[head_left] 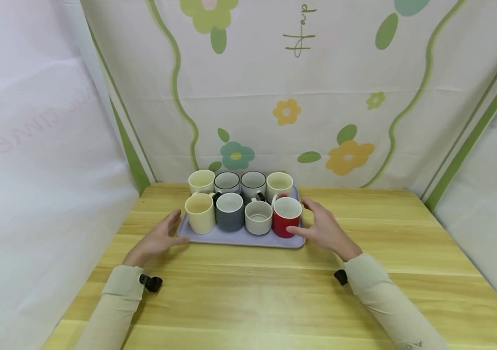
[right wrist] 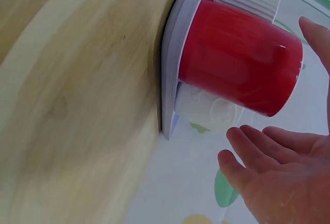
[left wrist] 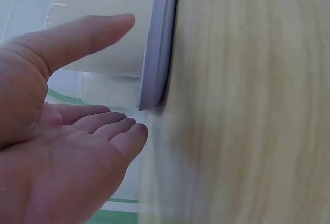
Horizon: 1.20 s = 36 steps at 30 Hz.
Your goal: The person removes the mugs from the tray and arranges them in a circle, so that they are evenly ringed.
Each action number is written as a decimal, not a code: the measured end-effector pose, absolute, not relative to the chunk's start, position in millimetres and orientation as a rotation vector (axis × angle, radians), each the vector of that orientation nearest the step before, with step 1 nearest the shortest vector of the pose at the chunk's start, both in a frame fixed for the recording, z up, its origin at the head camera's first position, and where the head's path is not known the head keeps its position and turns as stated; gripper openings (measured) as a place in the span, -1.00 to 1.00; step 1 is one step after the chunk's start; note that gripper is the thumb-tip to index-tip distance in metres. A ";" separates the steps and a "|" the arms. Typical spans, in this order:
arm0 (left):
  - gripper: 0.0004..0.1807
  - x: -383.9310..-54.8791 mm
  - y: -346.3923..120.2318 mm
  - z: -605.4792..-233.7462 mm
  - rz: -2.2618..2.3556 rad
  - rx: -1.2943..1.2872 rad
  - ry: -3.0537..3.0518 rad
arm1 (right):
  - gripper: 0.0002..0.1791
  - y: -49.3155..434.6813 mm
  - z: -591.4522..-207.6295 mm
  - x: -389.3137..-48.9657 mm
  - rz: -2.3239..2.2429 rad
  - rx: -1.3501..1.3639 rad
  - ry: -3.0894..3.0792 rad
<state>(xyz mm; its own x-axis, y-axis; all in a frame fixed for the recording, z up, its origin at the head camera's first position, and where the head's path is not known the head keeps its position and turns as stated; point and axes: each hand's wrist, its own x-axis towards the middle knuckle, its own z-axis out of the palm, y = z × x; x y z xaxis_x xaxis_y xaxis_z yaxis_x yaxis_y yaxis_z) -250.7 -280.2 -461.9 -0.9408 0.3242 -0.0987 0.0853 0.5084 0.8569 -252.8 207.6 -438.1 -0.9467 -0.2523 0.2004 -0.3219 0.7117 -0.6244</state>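
Note:
A lavender tray (head_left: pixel 239 237) bears several mugs in two rows. In the front row stand a pale yellow mug (head_left: pixel 200 216), a dark grey-blue mug (head_left: pixel 230 214), an off-white ribbed cup (head_left: pixel 259 218) and a red mug (head_left: pixel 285 221). My left hand (head_left: pixel 161 238) is at the tray's left end, thumb and fingers spread; in the left wrist view a gap shows between fingertips and tray rim (left wrist: pixel 157 44). By the right end, my right hand (head_left: pixel 324 228) has its fingers extended beside the red mug (right wrist: pixel 240 56), apart from it in the right wrist view.
The back row holds two cream mugs (head_left: pixel 201 179) (head_left: pixel 280 182) and two white mugs with dark rims (head_left: pixel 227 181) (head_left: pixel 253 182). All stand on a wooden table (head_left: pixel 248 291). A flower-printed cloth (head_left: pixel 318 73) hangs just behind, with white cloth walls at both sides.

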 end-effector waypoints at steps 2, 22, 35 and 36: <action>0.14 -251.7 -279.9 -463.2 1.443 0.353 2.468 | 0.14 205.0 -439.5 -255.8 1.101 0.461 -2.801; 0.05 -255.9 -281.2 -470.4 1.493 0.366 2.399 | -0.13 179.6 -450.5 -270.9 1.215 0.324 -2.656; 0.02 -255.4 -277.9 -468.2 1.457 0.337 2.438 | -0.11 176.6 -450.4 -273.8 1.247 0.219 -2.637; 0.02 -255.3 -278.1 -467.8 1.456 0.341 2.438 | -0.11 176.4 -450.7 -274.4 1.240 0.217 -2.637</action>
